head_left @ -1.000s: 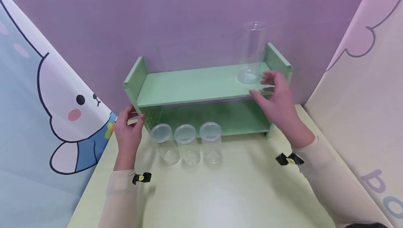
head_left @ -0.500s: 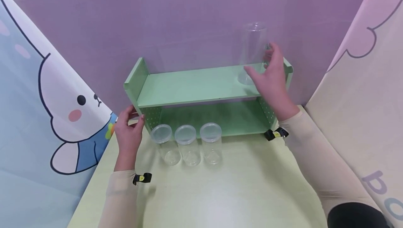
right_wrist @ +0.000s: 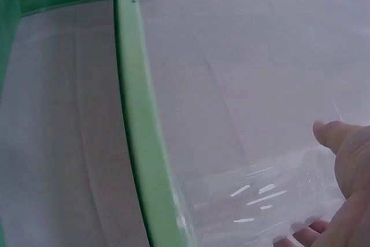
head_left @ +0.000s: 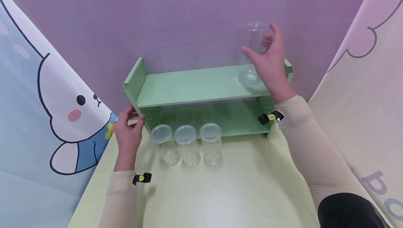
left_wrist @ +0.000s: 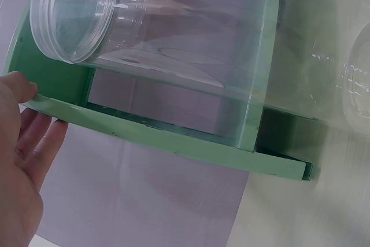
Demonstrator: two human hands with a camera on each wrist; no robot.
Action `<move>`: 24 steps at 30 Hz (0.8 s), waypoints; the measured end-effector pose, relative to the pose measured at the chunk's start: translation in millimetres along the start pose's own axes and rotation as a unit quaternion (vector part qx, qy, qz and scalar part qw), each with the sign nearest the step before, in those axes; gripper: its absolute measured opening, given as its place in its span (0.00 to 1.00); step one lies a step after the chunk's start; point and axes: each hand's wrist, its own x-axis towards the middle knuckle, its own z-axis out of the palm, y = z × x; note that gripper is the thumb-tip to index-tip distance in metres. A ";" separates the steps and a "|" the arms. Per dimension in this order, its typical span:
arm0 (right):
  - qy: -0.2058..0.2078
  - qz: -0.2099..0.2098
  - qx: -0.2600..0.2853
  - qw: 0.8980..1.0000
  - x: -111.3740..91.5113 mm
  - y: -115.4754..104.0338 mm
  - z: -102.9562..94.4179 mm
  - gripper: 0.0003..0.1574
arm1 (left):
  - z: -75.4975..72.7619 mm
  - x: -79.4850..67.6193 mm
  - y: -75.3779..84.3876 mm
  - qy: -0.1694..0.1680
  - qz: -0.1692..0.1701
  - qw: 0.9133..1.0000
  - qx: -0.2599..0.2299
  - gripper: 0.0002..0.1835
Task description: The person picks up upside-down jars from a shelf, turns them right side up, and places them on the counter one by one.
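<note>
My left hand (head_left: 128, 135) holds the left side panel of a green two-tier shelf (head_left: 189, 84), thumb and fingers on either side of its edge in the left wrist view. On the shelf's upper tier, at the right end, stands a tall clear plastic jar (head_left: 248, 77). My right hand (head_left: 270, 58) is beside the jar's upper part, thumb in front and fingers behind its right side. The right wrist view shows the thumb (right_wrist: 332, 134) raised off the clear jar wall (right_wrist: 254, 198), with the fingertips (right_wrist: 318, 224) close along the other side.
Three smaller clear jars (head_left: 211, 147) with frosted lids stand in a row on the pale table (head_left: 207, 193), before the shelf's left half. A purple backdrop (head_left: 189, 21) hangs behind. Printed cloth panels flank the table, the left one with a cartoon animal (head_left: 75, 116).
My right hand has risen from the front edge of the upper tier to the tall jar's upper part. The left hand, the shelf and all the jars stay in place.
</note>
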 end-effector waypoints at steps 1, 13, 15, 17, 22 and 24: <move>-0.002 0.005 0.003 1.000 1.1 -1.4 0.6 0.65 | 0.0 -0.1 0.0 0.000 0.000 1.000 -0.001 0.25; -0.006 0.011 0.037 0.999 -3.9 -11.8 -2.5 0.56 | 1.6 -0.9 1.4 -0.001 0.004 1.000 -0.007 0.27; -0.008 -0.004 0.053 0.999 -5.8 -12.2 -4.7 0.55 | 1.6 -0.4 2.0 0.000 0.005 1.000 -0.007 0.28; -0.012 -0.016 0.074 0.997 -8.1 -13.4 -7.0 0.55 | 1.5 -0.4 2.2 -0.001 0.007 1.000 -0.007 0.28; -0.033 -0.043 0.112 0.992 -15.4 -20.1 -11.9 0.52 | 0.7 -1.4 2.2 -0.001 0.008 1.000 -0.008 0.27; -0.043 -0.055 0.122 0.990 -19.5 -22.7 -14.2 0.51 | 0.8 -1.5 2.7 0.000 0.008 1.000 -0.008 0.27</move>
